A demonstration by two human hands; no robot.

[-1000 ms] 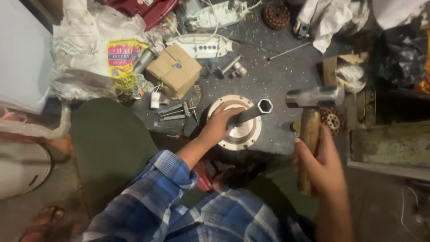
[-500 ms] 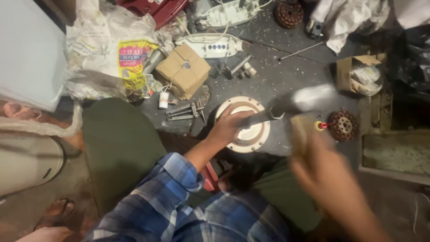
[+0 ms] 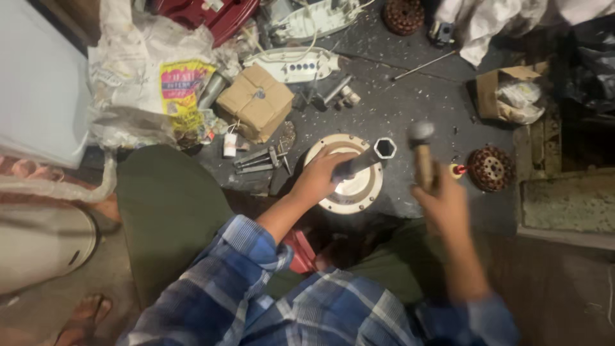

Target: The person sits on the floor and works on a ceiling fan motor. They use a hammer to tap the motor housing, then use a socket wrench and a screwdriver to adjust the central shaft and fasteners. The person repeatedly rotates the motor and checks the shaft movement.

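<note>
Your left hand point(image 3: 318, 177) grips the socket tube point(image 3: 366, 160), which stands tilted on the round cover point(image 3: 349, 192) on the dark floor, between your knees. Your right hand point(image 3: 442, 198) is clenched on the hammer point(image 3: 421, 154), head just beside the tube's hex end; it's blurred. Hold the tube square to the cover, fingers low, clear of the hex end. Strike flat on the end, short blows. Watch the loose bolts point(image 3: 259, 159) nearby.
</note>
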